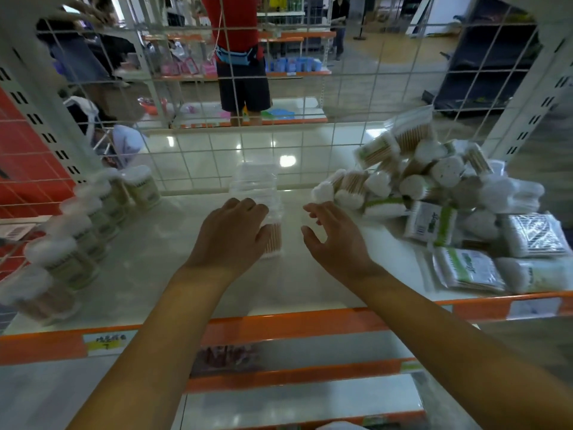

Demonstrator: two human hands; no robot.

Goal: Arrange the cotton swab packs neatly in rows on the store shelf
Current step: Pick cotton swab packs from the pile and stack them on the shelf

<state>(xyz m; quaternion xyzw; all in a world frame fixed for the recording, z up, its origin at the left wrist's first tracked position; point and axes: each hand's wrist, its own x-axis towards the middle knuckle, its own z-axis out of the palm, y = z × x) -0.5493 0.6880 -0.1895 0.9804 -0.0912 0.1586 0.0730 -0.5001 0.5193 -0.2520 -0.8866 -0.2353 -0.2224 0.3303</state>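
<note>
wire mesh back panel [310, 88] | person in red top [238, 41] beyond | orange price rail [279, 324]

Shelf [173, 287]: row of upright packs [80, 231] along left edge; clear-box row [260, 206] at centre, running front to back; heaped packs [440, 193] at right edge

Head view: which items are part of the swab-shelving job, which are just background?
Job:
- left hand, resting on the clear packs mid-shelf
- right hand, open, holding nothing
- swab row at left
- swab pile at right
- shelf

Background:
- wire grid
- price label
- person in the far aisle
</note>
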